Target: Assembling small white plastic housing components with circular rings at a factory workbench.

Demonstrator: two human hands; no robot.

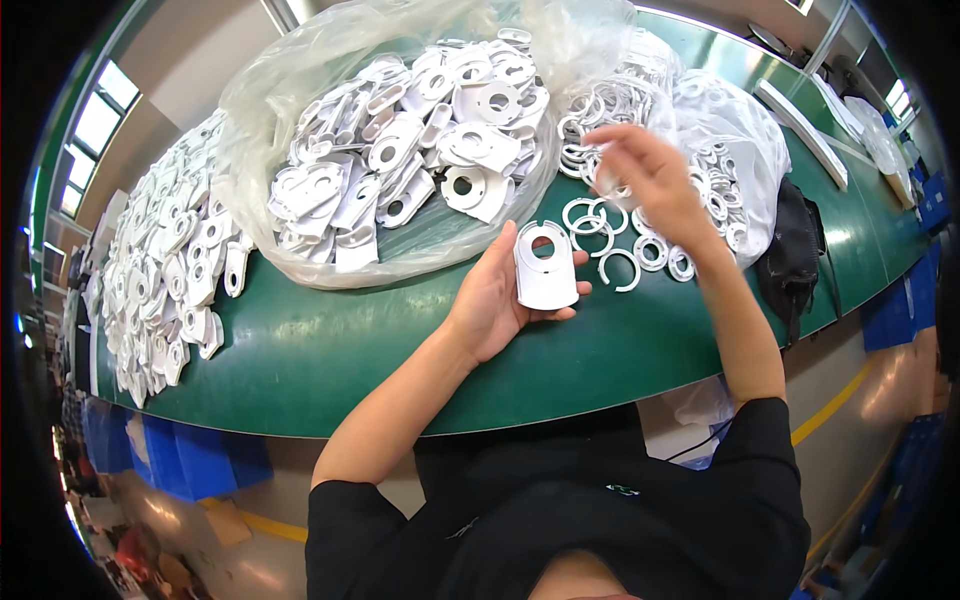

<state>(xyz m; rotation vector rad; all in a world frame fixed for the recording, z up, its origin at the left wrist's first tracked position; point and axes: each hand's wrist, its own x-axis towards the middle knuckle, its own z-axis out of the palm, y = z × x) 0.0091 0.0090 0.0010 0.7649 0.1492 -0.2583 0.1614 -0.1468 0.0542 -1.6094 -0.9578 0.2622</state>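
Factory workbench (330, 360) heaped with plastic parts (410, 150)

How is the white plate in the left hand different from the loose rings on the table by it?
The white plate is a flat solid piece with one round hole; the loose rings are thin open hoops, some split. The plate rests in the left hand; the rings lie on the green table. Both are white plastic.

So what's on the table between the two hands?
In the head view, a few loose white rings lie on the green table between the left hand, which holds a white plate, and the raised right hand.
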